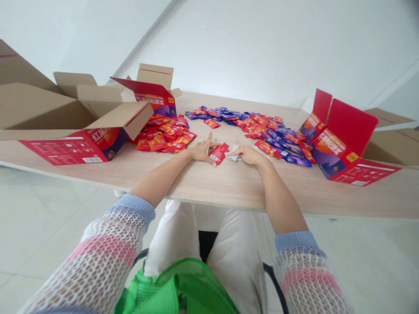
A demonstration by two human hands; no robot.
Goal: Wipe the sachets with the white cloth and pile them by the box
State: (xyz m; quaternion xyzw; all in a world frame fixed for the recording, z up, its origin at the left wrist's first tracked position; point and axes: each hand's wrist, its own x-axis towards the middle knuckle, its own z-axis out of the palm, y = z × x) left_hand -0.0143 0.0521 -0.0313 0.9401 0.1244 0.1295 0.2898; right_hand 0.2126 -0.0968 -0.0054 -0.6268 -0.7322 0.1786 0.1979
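A red sachet (219, 153) with a barcode and white print lies flat on the table in front of me. My left hand (202, 150) rests at its left edge, thumb and fingers spread wide, with a fingertip close to or touching it. Just right of the sachet, my right hand (248, 154) presses a crumpled white cloth or tissue (233, 154) against the tabletop. The index finger stretches over the cloth while the other fingers are curled in and partly hidden.
A pile of red sachets (166, 135) lies left; mixed purple and red sachets (271, 135) curve behind and right. One stray sachet (211, 124) lies between. Open cartons (94, 141) stand left, with a red box (157, 98) behind and more boxes (340, 144) right. The table's front edge (216, 201) is near.
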